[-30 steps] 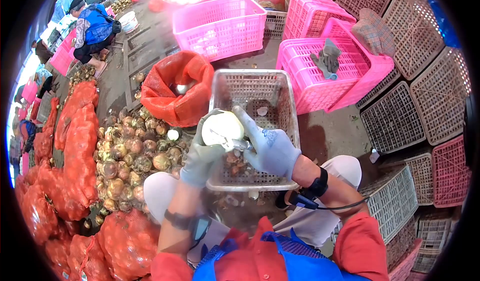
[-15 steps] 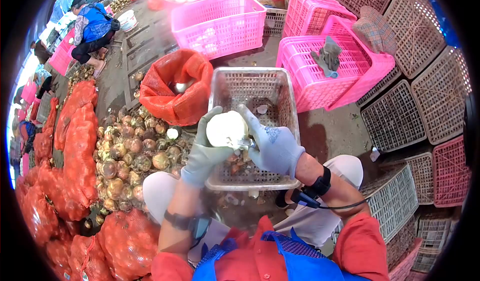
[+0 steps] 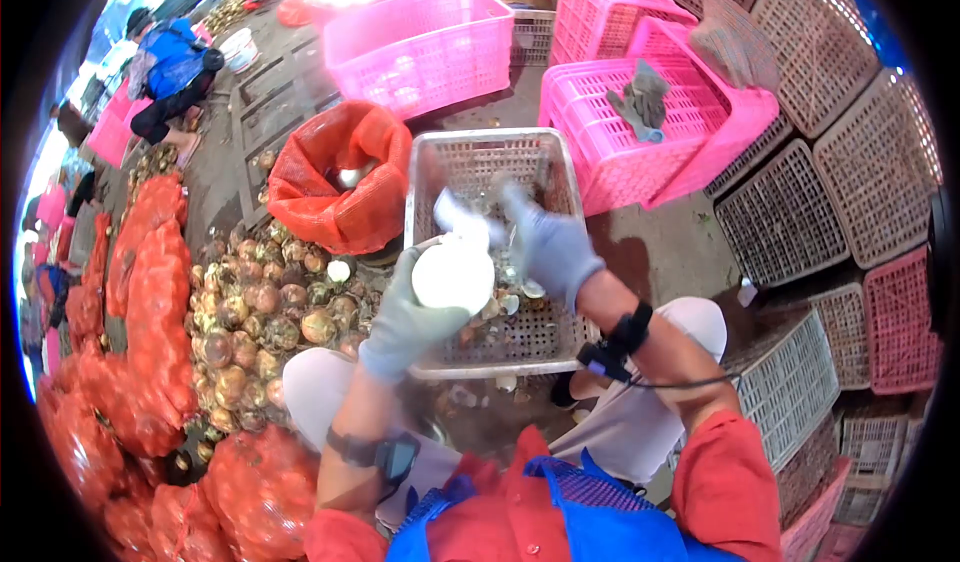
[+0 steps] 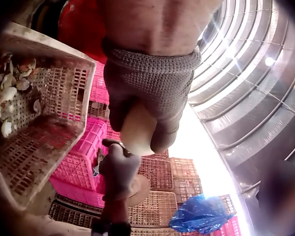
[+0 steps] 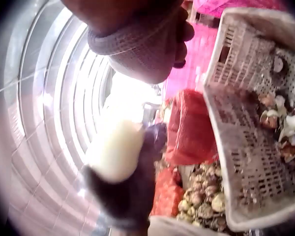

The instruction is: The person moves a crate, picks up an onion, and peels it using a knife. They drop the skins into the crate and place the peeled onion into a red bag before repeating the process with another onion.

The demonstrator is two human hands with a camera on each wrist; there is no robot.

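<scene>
My gloved left hand [image 3: 400, 327] grips a large, pale peeled onion [image 3: 453, 276] over the near left part of a grimy white crate [image 3: 425, 372]. A blurred whitish strip [image 3: 462, 219], like onion peel, shows just beyond the onion. The gloved right hand [image 3: 555, 252] is apart from the onion, to its right, and smeared by motion. Its fingers are curled, and a small dark tool [image 4: 113, 142] shows at them in the left wrist view; blur hides its exact kind. Peel scraps [image 5: 285, 125] lie in the crate.
Left of the crate are a heap of unpeeled onions [image 3: 240, 312] and an open red mesh sack [image 3: 340, 222]. Full red sacks [image 3: 255, 492] line the far left. Pink crates [image 3: 420, 62] stand beyond, one with grey gloves [image 3: 640, 100] on top. Stacked crates [image 3: 785, 217] fill the right.
The right hand has pulled away from the onion toward the right. The onion has moved slightly down in the head view, still in the left hand, and a blurred whitish strip now shows beyond it.
</scene>
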